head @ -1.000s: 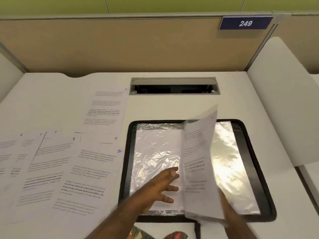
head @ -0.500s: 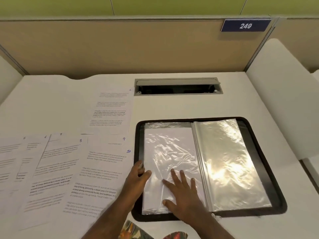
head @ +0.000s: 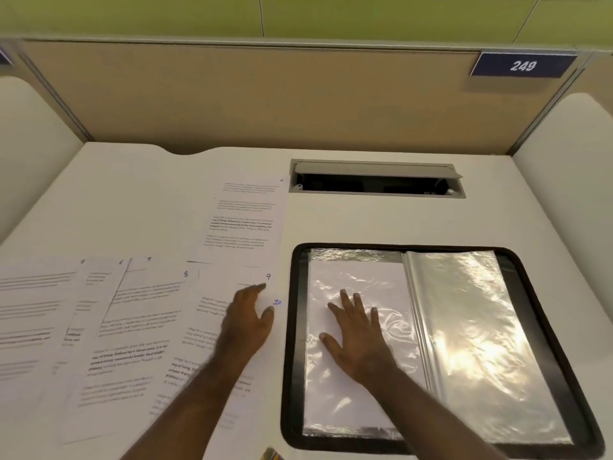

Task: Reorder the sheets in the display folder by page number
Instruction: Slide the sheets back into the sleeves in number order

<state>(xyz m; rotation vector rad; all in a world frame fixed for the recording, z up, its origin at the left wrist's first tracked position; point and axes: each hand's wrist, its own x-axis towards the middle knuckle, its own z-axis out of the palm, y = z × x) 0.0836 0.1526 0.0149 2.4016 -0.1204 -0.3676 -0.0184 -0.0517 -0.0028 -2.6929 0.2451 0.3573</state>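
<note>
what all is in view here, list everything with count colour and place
display folder: one, black rim, open with clear sleeves, on the right of the desk
numbered sheets: several, white, printed, fanned across the left of the desk
far sheet: one, white, behind the fan
desk: one, white
cable hatch: one, grey, open, at the back of the desk
number plate: one, dark blue, reads 249, on the tan partition
left hand: on the sheet marked 10
right hand: flat on the folder's left sleeve
</note>
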